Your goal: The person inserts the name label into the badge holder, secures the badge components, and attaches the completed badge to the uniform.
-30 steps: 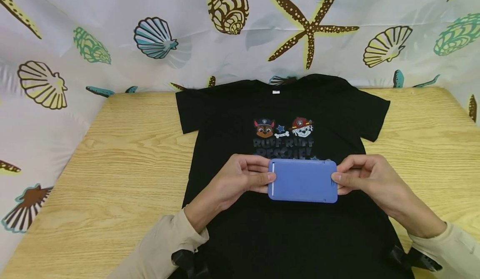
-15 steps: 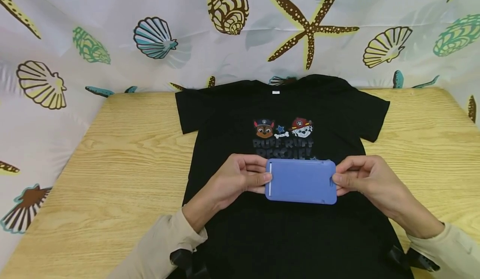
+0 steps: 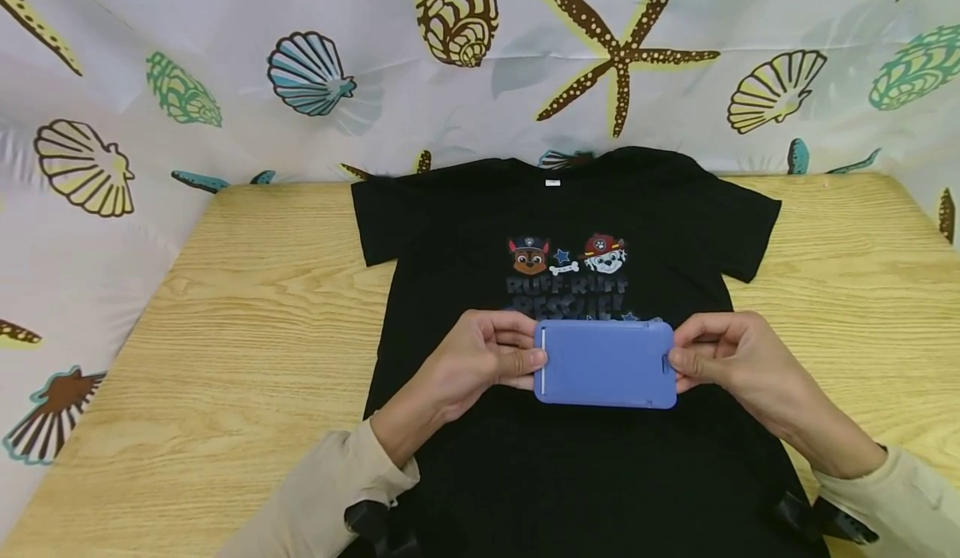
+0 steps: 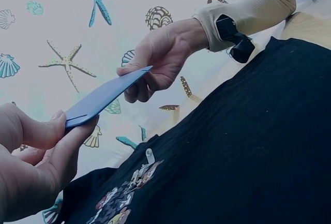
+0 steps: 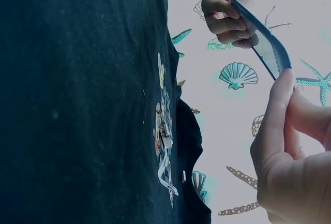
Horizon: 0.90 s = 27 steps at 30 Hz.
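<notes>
Both hands hold a flat blue card holder (image 3: 606, 364) sideways above a black T-shirt (image 3: 592, 466). My left hand (image 3: 480, 362) pinches its left end, thumb on top beside a narrow white slit. At the other end, my right hand (image 3: 738, 362) pinches the edge near a small cut-out slot, fingers curled behind. In the left wrist view the card holder (image 4: 106, 94) looks thin and slightly bowed. The right wrist view shows a glossy underside on the card holder (image 5: 269, 45). On the shirt's chest is a print (image 3: 566, 270) with two cartoon dogs and lettering, its lower part partly hidden.
The shirt lies spread out, neck at the far side, on a light wood table (image 3: 262, 308). A white curtain (image 3: 390, 7) with shells and starfish hangs behind the table and along its sides. Dark straps with devices (image 3: 378, 525) sit on both sleeved wrists.
The card holder shifts slightly left, then slightly right again, between both hands. The grip at each end stays much the same, and the shirt lies as before.
</notes>
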Each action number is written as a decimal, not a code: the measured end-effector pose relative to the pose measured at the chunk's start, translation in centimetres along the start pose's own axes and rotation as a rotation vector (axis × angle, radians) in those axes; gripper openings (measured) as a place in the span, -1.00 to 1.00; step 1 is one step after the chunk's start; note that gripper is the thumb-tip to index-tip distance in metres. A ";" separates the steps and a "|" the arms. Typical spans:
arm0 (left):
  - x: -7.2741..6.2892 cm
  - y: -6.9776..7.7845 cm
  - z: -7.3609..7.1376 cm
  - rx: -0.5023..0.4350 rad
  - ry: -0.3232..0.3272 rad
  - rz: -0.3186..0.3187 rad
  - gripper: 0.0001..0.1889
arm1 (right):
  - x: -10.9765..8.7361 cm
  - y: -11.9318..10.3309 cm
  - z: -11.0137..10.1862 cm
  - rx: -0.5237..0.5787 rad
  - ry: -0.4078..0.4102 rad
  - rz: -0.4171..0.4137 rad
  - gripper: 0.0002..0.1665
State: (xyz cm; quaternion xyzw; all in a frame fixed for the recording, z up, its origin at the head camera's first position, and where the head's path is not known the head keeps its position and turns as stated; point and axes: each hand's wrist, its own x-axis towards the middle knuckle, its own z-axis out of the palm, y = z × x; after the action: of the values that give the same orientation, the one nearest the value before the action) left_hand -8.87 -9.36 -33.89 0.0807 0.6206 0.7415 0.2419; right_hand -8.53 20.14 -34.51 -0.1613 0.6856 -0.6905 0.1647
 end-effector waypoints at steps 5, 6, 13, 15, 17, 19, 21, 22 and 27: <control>0.0 0.0 0.0 -0.001 -0.007 0.004 -0.78 | 0.1 0.3 0.1 -0.002 0.001 -0.002 -0.75; 0.0 0.0 0.0 -0.002 -0.008 0.006 -0.78 | 0.1 0.3 0.1 0.001 -0.001 -0.001 -0.74; 0.0 0.0 0.0 -0.002 -0.012 0.006 -0.79 | 0.2 0.4 0.1 0.003 -0.002 0.007 -0.74; -0.1 -0.1 0.0 -0.003 -0.012 0.005 -0.79 | 0.2 0.5 0.2 0.006 -0.005 0.002 -0.73; -0.1 -0.1 0.0 -0.005 -0.012 0.003 -0.79 | 0.2 0.5 0.2 -0.001 -0.004 -0.001 -0.73; -0.1 -0.2 0.1 -0.010 -0.013 0.003 -0.80 | 0.2 0.5 0.2 -0.007 -0.004 -0.005 -0.73; -0.1 -0.3 0.1 -0.012 -0.013 0.006 -0.80 | 0.1 0.5 0.2 -0.006 -0.005 -0.009 -0.72; -0.1 -0.3 0.1 -0.013 -0.012 0.005 -0.80 | 0.1 0.5 0.2 -0.007 -0.004 -0.011 -0.72; 0.0 -0.5 0.1 -0.016 -0.005 0.003 -0.79 | 0.1 0.5 0.3 -0.015 -0.002 -0.004 -0.76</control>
State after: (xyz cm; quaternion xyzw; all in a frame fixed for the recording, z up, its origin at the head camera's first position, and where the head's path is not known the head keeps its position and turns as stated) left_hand -8.70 -9.18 -34.33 0.0817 0.6139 0.7466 0.2430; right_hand -8.45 19.82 -35.00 -0.1642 0.6903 -0.6856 0.1629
